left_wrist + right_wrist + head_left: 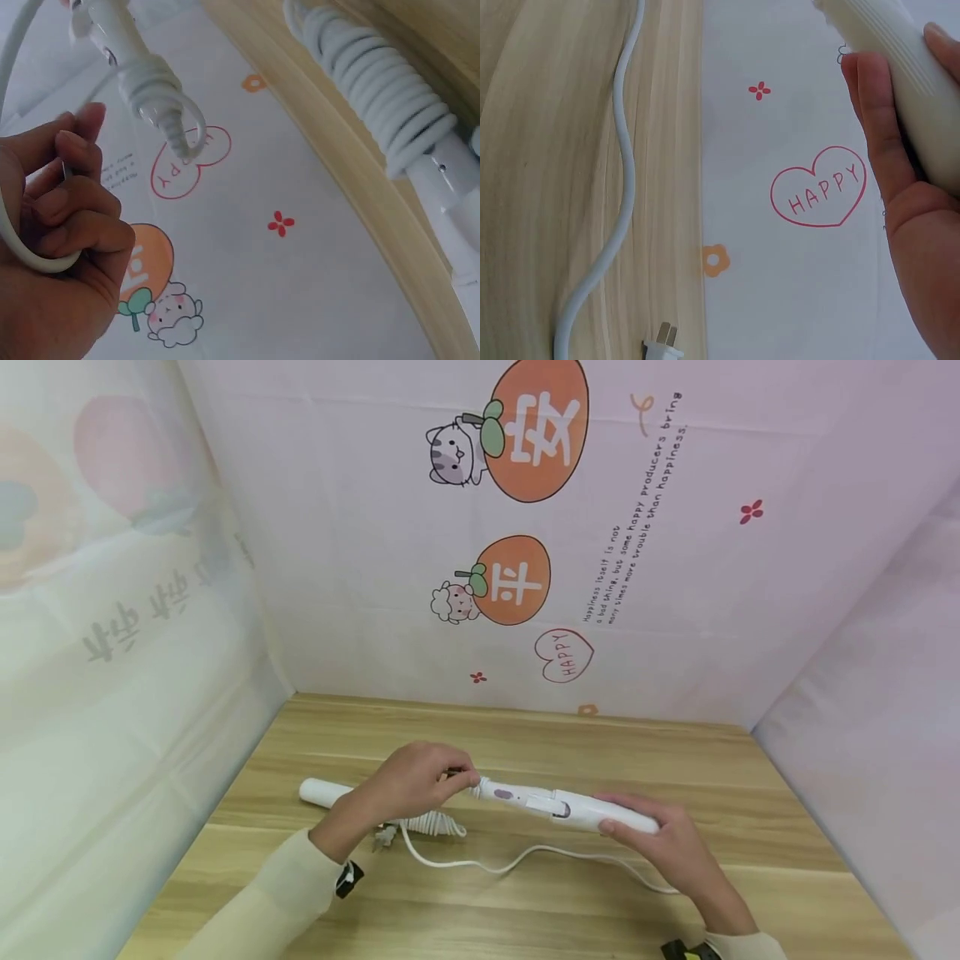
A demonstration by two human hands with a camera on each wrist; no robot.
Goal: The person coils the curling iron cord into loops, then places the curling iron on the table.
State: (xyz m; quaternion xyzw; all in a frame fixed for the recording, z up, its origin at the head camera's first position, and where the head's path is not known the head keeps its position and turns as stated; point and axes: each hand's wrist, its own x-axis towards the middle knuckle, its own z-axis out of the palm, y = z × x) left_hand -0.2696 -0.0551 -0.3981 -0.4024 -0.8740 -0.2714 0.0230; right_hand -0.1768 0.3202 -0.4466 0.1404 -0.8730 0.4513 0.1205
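Note:
My right hand (667,843) grips the thick end of a white hair styling iron (592,810), fingers on one side and thumb on the other. The iron is held above the table, roughly level, with a purple button on its handle. Some turns of white cord (154,86) circle the handle's end in the left wrist view. My left hand (420,777) is beside that end, its curled fingers holding the cord (45,262). A second white styling iron (322,792) lies behind my left wrist, its cord wound in a tight coil (382,97).
A loose white cord (495,868) snakes over the wooden table (525,918) in front of the held iron. A plug (385,837) lies near the left forearm. Printed cloth (360,568) walls in the back and both sides.

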